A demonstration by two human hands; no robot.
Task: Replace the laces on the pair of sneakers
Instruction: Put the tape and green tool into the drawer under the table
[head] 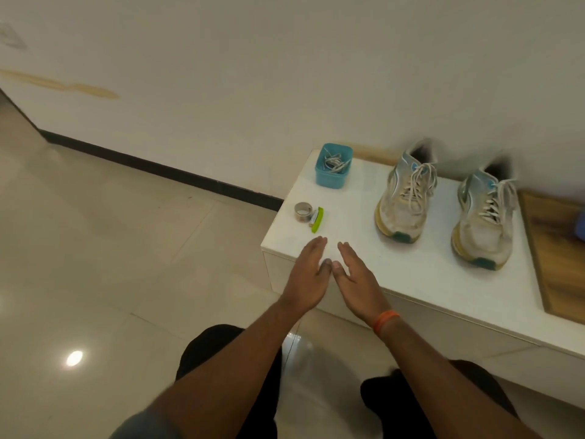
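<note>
Both sneakers, left sneaker (403, 198) and right sneaker (484, 218), stand laced near the tabletop's (364, 248) far edge. Left hand (308, 274) and right hand (356, 277) hover at its near-left corner, each grip apart, fingers straight, holding nothing.

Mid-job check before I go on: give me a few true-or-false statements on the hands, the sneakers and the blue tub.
1. Both hands, left hand and right hand, are open and hold nothing. True.
2. The left sneaker has had its lace pulled out. False: both it and the right sneaker are laced.
3. The blue tub holds laces. True.
4. The roll of tape sits inside the tub. False: it lies on the white bench, beside a green tool.
</note>
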